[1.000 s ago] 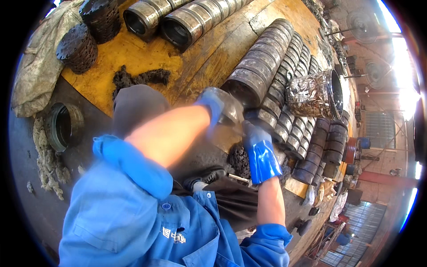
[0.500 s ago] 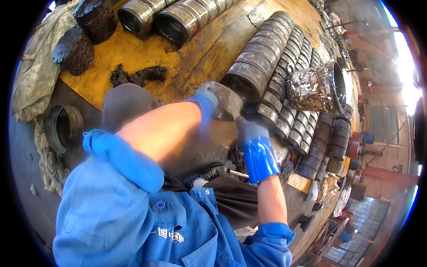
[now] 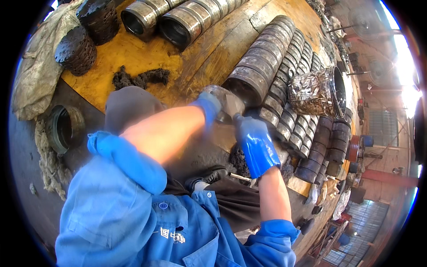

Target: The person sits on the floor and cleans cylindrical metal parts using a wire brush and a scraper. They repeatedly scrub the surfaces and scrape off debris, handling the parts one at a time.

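A short grey metal ring (image 3: 231, 103), worn and dark with grime, is held between my hands at the near end of a long row of stacked rings (image 3: 253, 71). My left hand (image 3: 210, 108), in a blue glove, is closed round its left side, somewhat smeared by motion. On its right edge, my right hand (image 3: 255, 135), in a shiny blue rubber glove, grips with bent fingers; the fingertips are partly hidden. Whether the held ring touches the row behind cannot be told.
More ring rows (image 3: 291, 120) lie to the right, with a grimy bucket (image 3: 311, 91) on its side. Far left are perforated black cylinders (image 3: 76, 51), a loose ring (image 3: 66, 129) and a pale sack (image 3: 33, 84). Dark rags (image 3: 142, 78) lie on the yellow board (image 3: 106, 58).
The ring and both hands stay almost in place, the right hand shifting slightly up and left. The whole view has moved a little.
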The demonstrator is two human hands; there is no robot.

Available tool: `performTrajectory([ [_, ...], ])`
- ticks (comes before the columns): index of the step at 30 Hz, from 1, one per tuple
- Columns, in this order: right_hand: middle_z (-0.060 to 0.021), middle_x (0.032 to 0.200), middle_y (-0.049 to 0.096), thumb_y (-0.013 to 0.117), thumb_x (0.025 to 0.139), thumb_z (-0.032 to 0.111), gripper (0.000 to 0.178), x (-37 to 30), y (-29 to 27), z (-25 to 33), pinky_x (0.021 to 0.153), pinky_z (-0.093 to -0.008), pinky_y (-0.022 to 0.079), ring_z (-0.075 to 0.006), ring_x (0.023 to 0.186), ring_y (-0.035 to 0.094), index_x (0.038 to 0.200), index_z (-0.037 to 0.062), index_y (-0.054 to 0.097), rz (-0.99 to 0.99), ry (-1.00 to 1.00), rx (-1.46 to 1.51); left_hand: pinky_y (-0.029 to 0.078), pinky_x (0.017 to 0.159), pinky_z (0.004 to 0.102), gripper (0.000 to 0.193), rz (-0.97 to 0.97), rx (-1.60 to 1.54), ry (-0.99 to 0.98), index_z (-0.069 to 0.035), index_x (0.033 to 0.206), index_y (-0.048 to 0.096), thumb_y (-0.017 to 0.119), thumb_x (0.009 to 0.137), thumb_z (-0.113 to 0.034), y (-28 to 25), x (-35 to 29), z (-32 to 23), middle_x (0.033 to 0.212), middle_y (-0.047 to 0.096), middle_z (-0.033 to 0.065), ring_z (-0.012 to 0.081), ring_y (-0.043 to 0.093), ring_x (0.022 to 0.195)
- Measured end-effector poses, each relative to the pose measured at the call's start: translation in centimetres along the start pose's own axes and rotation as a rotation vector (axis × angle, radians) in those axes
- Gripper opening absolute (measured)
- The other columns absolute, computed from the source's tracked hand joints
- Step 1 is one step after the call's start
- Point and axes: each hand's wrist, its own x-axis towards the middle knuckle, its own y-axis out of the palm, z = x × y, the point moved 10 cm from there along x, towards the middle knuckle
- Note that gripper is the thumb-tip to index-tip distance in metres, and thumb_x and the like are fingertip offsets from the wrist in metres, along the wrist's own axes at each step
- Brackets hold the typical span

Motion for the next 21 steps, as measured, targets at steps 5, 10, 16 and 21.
performTrajectory([
  [5,-0.0267,0.108,0.073,0.05,0.097,0.008,0.026,-1.3,-0.8,-0.2,0.087,-0.0512,0.057,-0.0419,0.103,0.072,0.118,0.0035,0.063,-0.03,-0.035,0.048,0.055,0.093,0.0407,0.034,0.004,0.052,0.026,-0.013,0.128,0.073,0.061,0.097,-0.018,0.9,0.5,-0.2,0.129,0.072,0.0116,0.0283,0.071,0.116],
  [10,-0.0239,0.109,0.073,0.051,0.096,0.01,0.028,-0.8,-0.3,-2.3,0.088,-0.0498,0.057,-0.0412,0.105,0.071,0.12,0.0099,0.065,-0.071,0.032,0.06,0.053,0.093,0.0428,0.034,0.026,0.108,0.049,-0.013,0.129,0.073,0.06,0.097,-0.017,1.5,0.8,-0.1,0.126,0.074,0.0096,0.0283,0.07,0.116],
  [16,-0.0201,0.116,0.073,0.051,0.097,0.014,0.04,-1.1,0.6,-6.0,0.096,-0.0458,0.055,-0.0376,0.111,0.069,0.135,0.0167,0.064,-0.146,0.227,0.216,0.053,0.094,0.0434,0.036,-0.02,0.161,0.102,-0.009,0.131,0.071,0.059,0.098,-0.017,0.3,-0.1,-1.6,0.133,0.07,0.0098,0.029,0.069,0.119],
  [21,-0.0192,0.112,0.074,0.051,0.097,0.013,0.044,-2.1,1.3,-6.9,0.094,-0.047,0.056,-0.0378,0.108,0.07,0.139,0.0171,0.061,-0.198,0.192,0.252,0.053,0.096,0.044,0.04,0.041,0.015,0.038,-0.01,0.137,0.066,0.051,0.103,-0.025,1.6,0.7,-0.2,0.137,0.066,0.0177,0.0344,0.068,0.118],
])
